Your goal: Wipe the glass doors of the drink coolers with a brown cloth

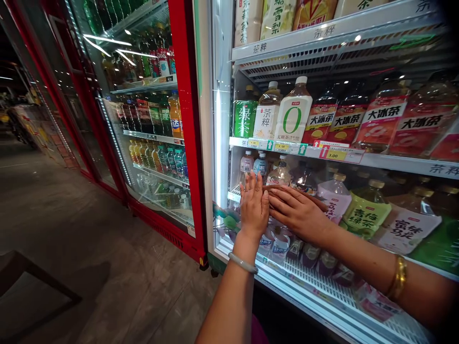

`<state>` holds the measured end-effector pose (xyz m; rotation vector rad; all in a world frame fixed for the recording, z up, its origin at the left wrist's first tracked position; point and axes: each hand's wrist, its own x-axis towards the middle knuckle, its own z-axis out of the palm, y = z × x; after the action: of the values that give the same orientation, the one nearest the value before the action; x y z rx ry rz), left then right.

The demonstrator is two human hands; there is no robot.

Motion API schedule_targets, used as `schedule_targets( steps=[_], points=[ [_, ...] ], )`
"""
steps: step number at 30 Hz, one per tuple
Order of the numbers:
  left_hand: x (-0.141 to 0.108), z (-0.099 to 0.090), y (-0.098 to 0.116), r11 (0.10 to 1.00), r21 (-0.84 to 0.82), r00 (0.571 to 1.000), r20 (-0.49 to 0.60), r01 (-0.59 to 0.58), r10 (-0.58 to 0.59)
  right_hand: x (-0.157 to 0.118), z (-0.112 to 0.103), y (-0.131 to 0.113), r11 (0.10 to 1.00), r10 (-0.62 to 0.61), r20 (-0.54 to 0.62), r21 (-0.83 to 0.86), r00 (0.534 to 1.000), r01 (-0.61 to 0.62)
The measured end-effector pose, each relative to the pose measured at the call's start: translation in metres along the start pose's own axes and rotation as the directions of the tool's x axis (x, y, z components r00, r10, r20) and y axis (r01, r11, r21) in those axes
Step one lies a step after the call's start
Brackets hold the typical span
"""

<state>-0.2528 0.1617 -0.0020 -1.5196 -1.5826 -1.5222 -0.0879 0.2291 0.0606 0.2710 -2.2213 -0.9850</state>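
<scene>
My left hand (254,205), with a pale bangle (243,263) on its wrist, points upward with its fingers stretched out flat at the cooler's glass door. My right hand (299,210) reaches in from the right, a gold bracelet (398,278) on the forearm. Its fingers are extended leftward, their tips by the left thumb. Neither hand holds anything that I can see. A brownish strip along the right hand looks like its reflection in the glass. Behind the hands are small bottles (260,164) and a large bottle with a pink label (337,196); the palms are hidden.
A shelf with a price strip (333,154) carries large tea bottles, among them a white-labelled one (293,112). A red-framed drinks cooler (184,143) stands to the left. Concrete floor (143,291) lies below, with a dark chair-like frame (43,282) at lower left.
</scene>
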Motion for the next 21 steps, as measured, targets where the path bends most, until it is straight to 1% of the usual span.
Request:
schedule_targets(
  steps=[1,3,4,6,7,8,9,10,13,15,16,18,21],
  points=[
    [0.0,0.0,-0.001,1.0,0.012,1.0,0.015,-0.001,0.0,-0.002,-0.004,0.003,1.0,-0.029,0.014,0.012,0.999,0.028],
    [-0.001,0.003,-0.003,0.999,0.034,0.999,0.035,0.0,-0.002,0.0,-0.016,0.018,1.0,-0.016,0.026,-0.017,1.0,0.016],
    [-0.002,0.004,-0.004,0.999,0.043,0.999,0.041,0.001,-0.003,0.002,-0.023,0.028,0.998,0.03,0.021,-0.057,0.999,-0.029],
    [-0.002,0.008,-0.006,0.998,0.057,0.999,0.048,0.002,-0.005,0.006,-0.035,0.043,0.976,0.166,-0.021,-0.142,0.986,-0.167],
    [-0.003,0.01,-0.006,0.998,0.064,0.999,0.053,0.001,-0.004,0.005,-0.038,0.046,0.958,0.228,-0.046,-0.166,0.973,-0.233],
    [-0.003,0.012,-0.007,0.998,0.07,0.998,0.056,-0.001,-0.003,0.003,-0.038,0.045,0.947,0.261,-0.068,-0.173,0.963,-0.269],
    [-0.004,0.014,-0.007,0.997,0.075,0.998,0.057,-0.003,-0.002,-0.002,-0.037,0.039,0.949,0.26,-0.076,-0.166,0.963,-0.269],
    [-0.005,0.015,-0.007,0.997,0.079,0.998,0.056,-0.003,-0.001,-0.009,-0.034,0.031,0.96,0.229,-0.064,-0.151,0.971,-0.237],
    [-0.01,0.018,-0.004,0.996,0.09,0.998,0.059,0.005,-0.01,-0.035,-0.023,0.002,0.994,0.062,0.008,-0.096,0.998,-0.061],
    [-0.013,0.02,-0.001,0.995,0.101,0.998,0.063,0.016,-0.022,-0.048,-0.024,-0.003,0.997,0.009,0.051,-0.076,0.999,-0.005],
    [-0.014,0.021,0.001,0.994,0.104,0.998,0.062,0.02,-0.027,-0.051,-0.027,0.001,0.997,0.002,0.062,-0.082,0.998,0.003],
    [-0.016,0.023,0.005,0.995,0.102,0.998,0.06,0.015,-0.021,-0.049,-0.039,0.018,0.993,0.019,0.063,-0.119,0.998,-0.011],
    [-0.017,0.028,0.013,0.996,0.093,0.999,0.053,-0.008,0.003,-0.037,-0.058,0.044,0.973,0.124,-0.005,-0.195,0.992,-0.122]
  ],
)
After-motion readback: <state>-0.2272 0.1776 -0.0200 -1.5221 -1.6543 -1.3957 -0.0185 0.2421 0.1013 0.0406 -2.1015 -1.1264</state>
